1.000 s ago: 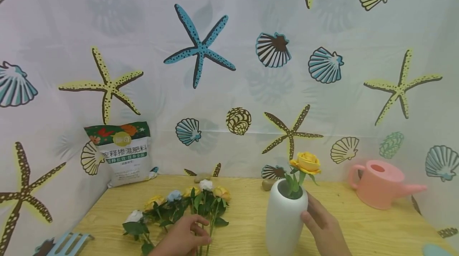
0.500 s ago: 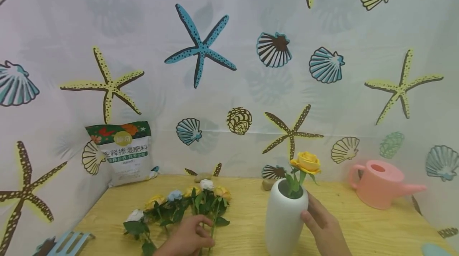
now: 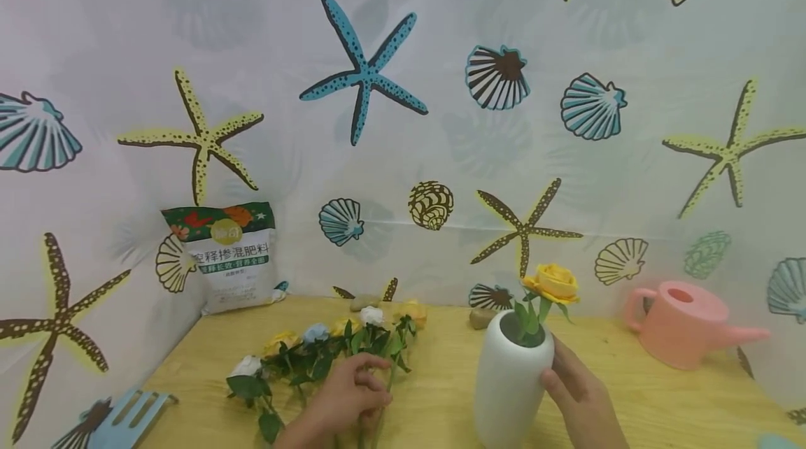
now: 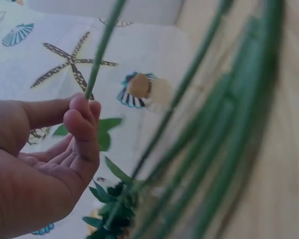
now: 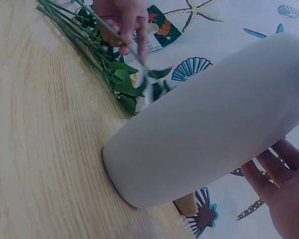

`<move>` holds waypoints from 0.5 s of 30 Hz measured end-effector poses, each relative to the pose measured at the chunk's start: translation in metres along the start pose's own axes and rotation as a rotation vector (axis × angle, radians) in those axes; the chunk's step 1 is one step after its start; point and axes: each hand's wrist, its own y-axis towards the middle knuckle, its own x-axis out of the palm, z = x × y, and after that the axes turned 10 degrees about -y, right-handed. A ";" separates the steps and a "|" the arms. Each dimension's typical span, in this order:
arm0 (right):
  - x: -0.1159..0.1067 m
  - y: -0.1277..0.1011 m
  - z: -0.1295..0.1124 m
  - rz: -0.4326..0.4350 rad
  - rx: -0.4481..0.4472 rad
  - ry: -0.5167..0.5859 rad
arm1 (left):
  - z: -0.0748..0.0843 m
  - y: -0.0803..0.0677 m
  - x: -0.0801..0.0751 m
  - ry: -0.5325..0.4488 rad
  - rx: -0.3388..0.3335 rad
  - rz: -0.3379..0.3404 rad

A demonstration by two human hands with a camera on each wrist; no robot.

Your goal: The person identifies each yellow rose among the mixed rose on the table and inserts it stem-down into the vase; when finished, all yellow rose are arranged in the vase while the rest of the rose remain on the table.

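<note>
1. one yellow rose [image 3: 554,284] already stood in the white vase [image 3: 511,386], its head leaning out to the right above the rim; that much of the arranging looked done

2. the vase stood upright on the wooden counter [image 3: 667,400], near and right of centre

3. the right hand [image 3: 582,400] rested against the vase's right side, its fingers [image 5: 274,172] lying fairly straight along the wall, steadying it rather than wrapping round it

4. the rest of the flowers [image 3: 327,354] lay in a loose bunch on the counter to the left of the vase, heads pointing far and left: white, blue and yellow blooms, several of them, so most of the work looked left to do

5. the left hand [image 3: 346,403] sat over the near ends of their stems, fingers [image 4: 82,124] curled; in the left wrist view a thin green stem [image 4: 102,50] ran up from between thumb and fingertip, so it seemed pinched, with the other stems lying apart beside it

6. by my reading the second flower was just being picked out of the bunch and had not yet left the counter

7. around the work: a fertiliser bag [image 3: 229,257] leaned at the far left corner, a pink watering can [image 3: 683,323] stood far right, a pale blue rake-like tool [image 3: 132,417] lay near left
</note>
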 end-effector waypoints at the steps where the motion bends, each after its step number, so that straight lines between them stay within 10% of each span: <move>1: 0.000 -0.001 0.001 0.005 -0.003 -0.005 | 0.004 -0.001 0.003 -0.009 0.019 0.015; 15: -0.002 -0.001 -0.006 -0.022 0.011 -0.044 | 0.076 -0.004 0.070 -0.258 0.390 0.159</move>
